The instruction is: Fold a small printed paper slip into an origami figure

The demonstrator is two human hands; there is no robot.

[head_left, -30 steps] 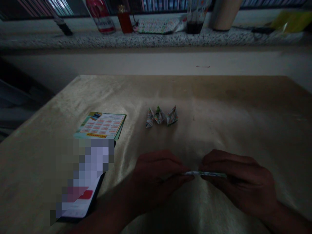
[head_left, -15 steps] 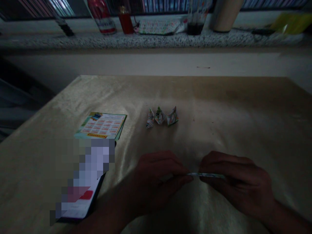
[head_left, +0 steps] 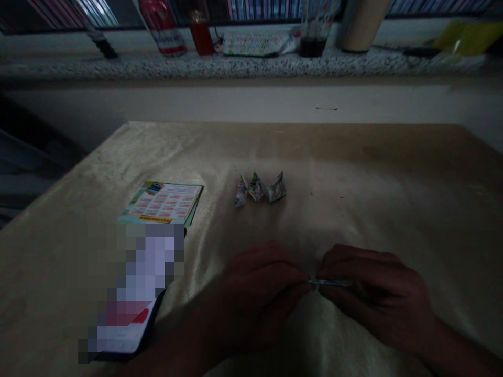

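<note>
A thin piece of folded paper [head_left: 330, 283] is pinched between my two hands above the table, seen edge-on. My left hand [head_left: 259, 293] grips its left end with thumb and fingertips. Around the right part of the paper my right hand [head_left: 377, 293] is closed, thumb below and fingers above. Beyond the hands stand three small folded paper pieces in a row: a left one [head_left: 241, 191], a middle one [head_left: 257, 187] and a right one [head_left: 277, 188], all with printed patterns and pointed tips.
Left of my hands lies a phone [head_left: 126, 335], its screen partly pixelated. Above it is a stack of printed sheets [head_left: 168, 201]. At the back, the speckled sill [head_left: 243, 65] carries a red can [head_left: 165, 31], a red bottle [head_left: 201, 36], a cup of dark liquid [head_left: 313, 44] and a beige cylinder [head_left: 361, 26].
My right hand has shifted slightly left, closer to my left fingertips, so less of the paper shows. The three folded pieces stay where they were.
</note>
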